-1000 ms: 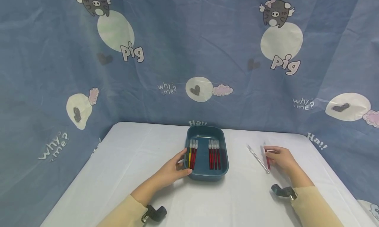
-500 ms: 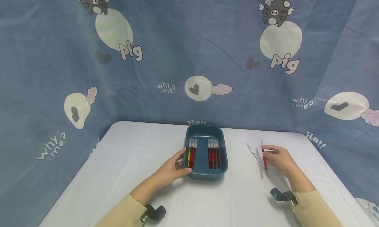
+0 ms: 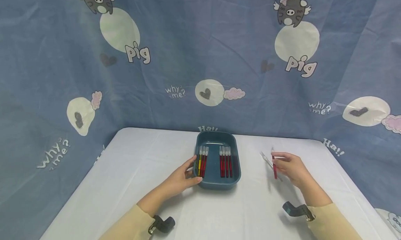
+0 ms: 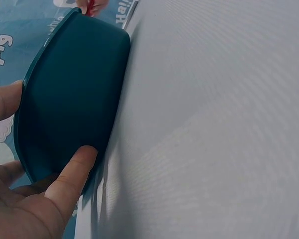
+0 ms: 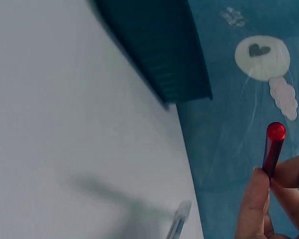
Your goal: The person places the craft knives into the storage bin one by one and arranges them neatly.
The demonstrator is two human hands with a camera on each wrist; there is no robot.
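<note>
My left hand (image 3: 179, 179) grips the left side of a dark blue tray (image 3: 217, 186), with fingers and thumb on its rim and outer wall. Inside lie two groups of slim, pen-like craft knives with clear caps: a left row (image 3: 204, 161) with yellow and red handles, and a right row of red ones (image 3: 225, 162). To the tray's right, my right hand (image 3: 289, 167) pinches a red craft knife (image 3: 274, 167) above the table, cap end away from me. Beneath it lies a silver craft knife (image 3: 265, 159), partly hidden; its capped end (image 5: 181, 214) shows in the right wrist view.
A white cloth covers the table (image 3: 238, 212). Behind it hangs a blue printed curtain (image 3: 175, 66), close to the table's far edge. Wrist camera mounts (image 3: 164, 225) sit on both forearms.
The red craft knife has been lifted off the table and carried left in my right hand, over the silver one. My left hand has stayed on the tray.
</note>
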